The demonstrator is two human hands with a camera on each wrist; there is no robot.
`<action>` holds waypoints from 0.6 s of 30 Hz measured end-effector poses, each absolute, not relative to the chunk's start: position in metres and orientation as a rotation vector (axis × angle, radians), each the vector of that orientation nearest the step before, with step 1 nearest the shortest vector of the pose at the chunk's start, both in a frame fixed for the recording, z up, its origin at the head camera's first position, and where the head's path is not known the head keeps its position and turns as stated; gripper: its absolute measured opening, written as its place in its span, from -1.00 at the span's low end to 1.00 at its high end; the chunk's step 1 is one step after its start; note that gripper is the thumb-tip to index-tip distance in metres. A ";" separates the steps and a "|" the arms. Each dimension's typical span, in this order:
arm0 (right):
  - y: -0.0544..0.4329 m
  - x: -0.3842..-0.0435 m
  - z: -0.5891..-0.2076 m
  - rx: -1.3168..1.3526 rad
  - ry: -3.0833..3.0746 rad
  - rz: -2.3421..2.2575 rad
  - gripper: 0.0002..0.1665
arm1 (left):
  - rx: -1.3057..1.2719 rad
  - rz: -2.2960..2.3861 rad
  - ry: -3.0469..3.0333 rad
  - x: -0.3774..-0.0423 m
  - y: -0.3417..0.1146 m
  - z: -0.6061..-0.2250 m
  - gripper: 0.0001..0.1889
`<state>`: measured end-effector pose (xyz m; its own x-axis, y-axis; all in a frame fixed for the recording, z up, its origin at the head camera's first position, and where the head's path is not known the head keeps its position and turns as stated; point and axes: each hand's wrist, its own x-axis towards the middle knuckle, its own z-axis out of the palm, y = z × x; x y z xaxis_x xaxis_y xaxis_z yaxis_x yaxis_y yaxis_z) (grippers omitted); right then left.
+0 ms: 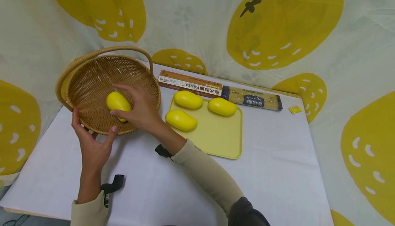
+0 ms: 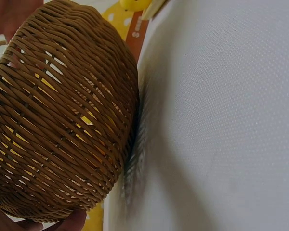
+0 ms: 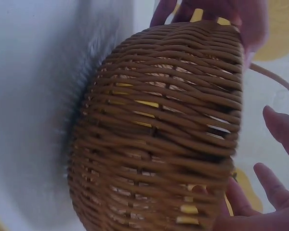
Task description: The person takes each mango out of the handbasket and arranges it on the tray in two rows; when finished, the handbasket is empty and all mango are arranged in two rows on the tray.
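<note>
A brown wicker basket (image 1: 92, 82) with an arched handle stands at the left of the table, its mouth facing up in the head view. My left hand (image 1: 94, 149) grips the near rim, thumb and fingers apart along it. A yellow mango (image 1: 118, 103) lies inside the basket. Over it reaches my right hand (image 1: 143, 109), thumb and fingers spread; in the right wrist view its fingers (image 3: 274, 185) stand apart beside the wicker. Three more mangoes, one at the back left (image 1: 188, 99), one at the right (image 1: 222, 106) and one in front (image 1: 181, 120), lie on a pale yellow tray (image 1: 216, 138).
Behind the tray lie a brown pasta box (image 1: 189, 83) and a spaghetti pack (image 1: 253, 98). A small yellow packet (image 1: 295, 109) sits near the table's right edge. A fruit-printed curtain (image 1: 191, 16) hangs behind the white tabletop (image 1: 277, 167).
</note>
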<state>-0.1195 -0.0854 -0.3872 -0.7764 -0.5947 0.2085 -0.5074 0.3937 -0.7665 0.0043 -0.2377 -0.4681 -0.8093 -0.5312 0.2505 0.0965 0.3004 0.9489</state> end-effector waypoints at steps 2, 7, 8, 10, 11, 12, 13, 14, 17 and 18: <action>-0.093 -0.122 -0.388 -1.004 2.541 -1.306 -0.10 | 0.392 -1.545 -2.040 0.004 -0.237 -0.468 0.23; -0.107 -0.130 -0.392 -0.992 2.558 -1.196 -0.09 | 0.407 -1.547 -2.043 0.004 -0.237 -0.467 0.23; -0.109 -0.131 -0.393 -0.984 2.562 -1.173 -0.08 | 0.408 -1.547 -2.044 0.004 -0.237 -0.467 0.23; -0.114 -0.135 -0.395 -0.966 2.564 -1.136 -0.08 | 0.408 -1.547 -2.044 0.004 -0.237 -0.467 0.22; -0.116 -0.136 -0.396 -0.957 2.562 -1.122 -0.08 | 0.406 -1.547 -2.045 0.004 -0.237 -0.467 0.22; -0.118 -0.137 -0.396 -0.946 2.562 -1.110 -0.07 | 0.406 -1.546 -2.045 0.004 -0.237 -0.467 0.22; -0.121 -0.139 -0.397 -0.936 2.560 -1.093 -0.06 | 0.406 -1.547 -2.045 0.004 -0.237 -0.466 0.22; -0.123 -0.140 -0.398 -0.931 2.567 -1.067 -0.05 | 0.406 -1.546 -2.045 0.004 -0.237 -0.466 0.22; -0.129 -0.145 -0.400 -0.917 2.568 -0.988 -0.02 | 0.408 -1.550 -2.039 0.004 -0.237 -0.466 0.22; -0.131 -0.147 -0.401 -0.915 2.567 -0.955 -0.02 | 0.408 -1.553 -2.037 0.004 -0.237 -0.467 0.22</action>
<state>-0.1468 -0.1311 -0.4012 -0.7707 -0.6370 -0.0170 -0.4711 0.5875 -0.6580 0.0038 -0.2370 -0.4666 -0.8077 -0.5410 0.2345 0.0829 0.2895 0.9536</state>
